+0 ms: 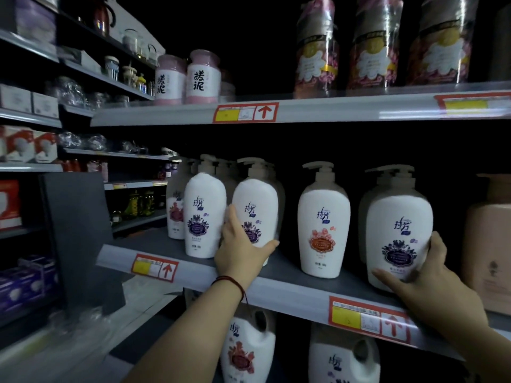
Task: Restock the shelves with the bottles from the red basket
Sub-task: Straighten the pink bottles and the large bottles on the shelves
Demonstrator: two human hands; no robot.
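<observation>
On the middle shelf (290,275) stand several white pump bottles. My left hand (239,251) grips the lower part of a white bottle with a purple label (255,211), which stands upright near the shelf's front. My right hand (425,280) wraps the base of another purple-label bottle (398,225) at the right, at the shelf edge. Between them stands a bottle with an orange label (323,217). Left of my left hand is one more purple-label bottle (204,214). The red basket is not in view.
Above, the upper shelf (304,110) carries pink jars (203,77) and wrapped refill packs (373,42). A beige bottle (489,244) stands at the far right. Large white jugs (249,352) sit on the shelf below. A side aisle of shelving with glassware runs off to the left.
</observation>
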